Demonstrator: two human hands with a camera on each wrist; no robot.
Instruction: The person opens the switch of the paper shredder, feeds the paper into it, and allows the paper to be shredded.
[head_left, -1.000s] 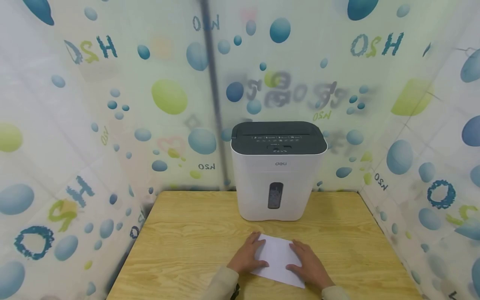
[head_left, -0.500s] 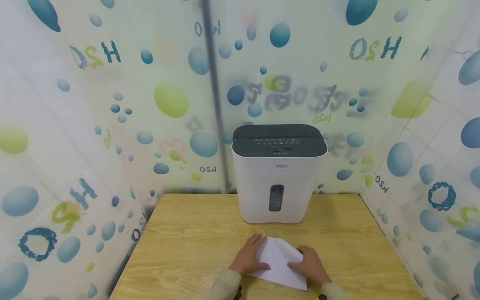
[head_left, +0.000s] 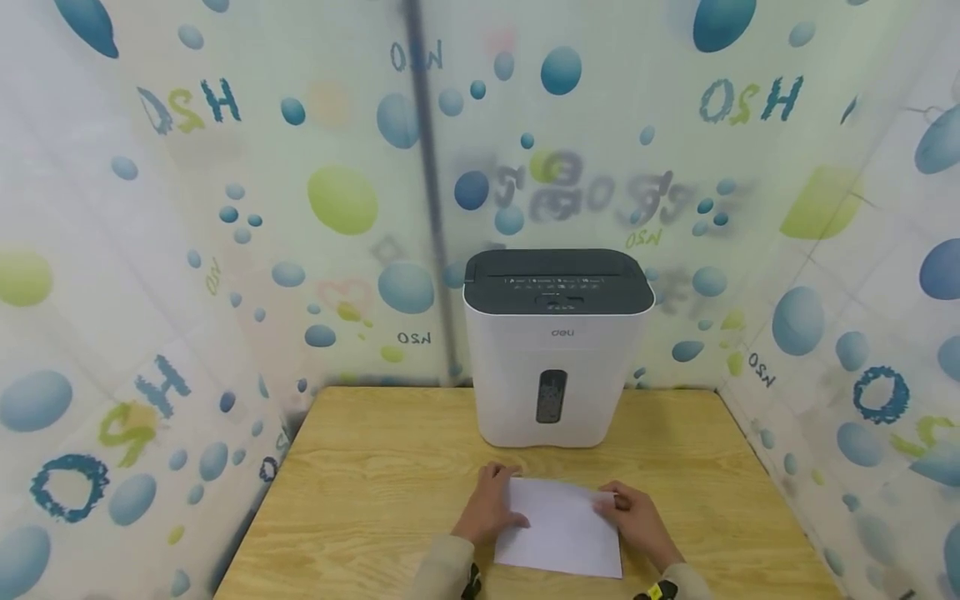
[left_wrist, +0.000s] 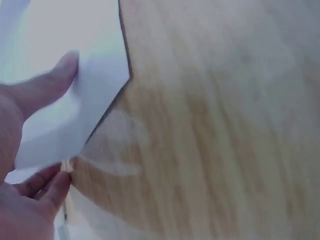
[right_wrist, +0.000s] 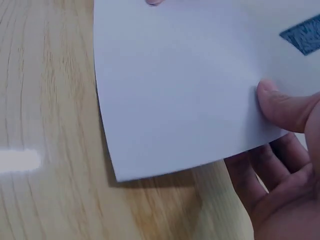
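A white sheet of paper [head_left: 558, 529] is held just over the wooden table [head_left: 360, 492], in front of a paper shredder [head_left: 555, 358]. My left hand [head_left: 489, 507] holds its left side, the thumb on top and the other fingers at or under the far edge in the left wrist view. At the right edge, my right hand [head_left: 636, 518] pinches the sheet between the thumb [right_wrist: 282, 105] above and fingers underneath. The near right corner is lifted slightly and casts a shadow in the right wrist view.
The shredder has a dark top with a slot and a small window in its white front. Curtains [head_left: 345, 275] with blue and green spots surround the table at the back and both sides.
My right hand has shifted a little to the right, to the sheet's edge. The paper, bent up on its right side half a second ago, now looks flatter and squarer to me.
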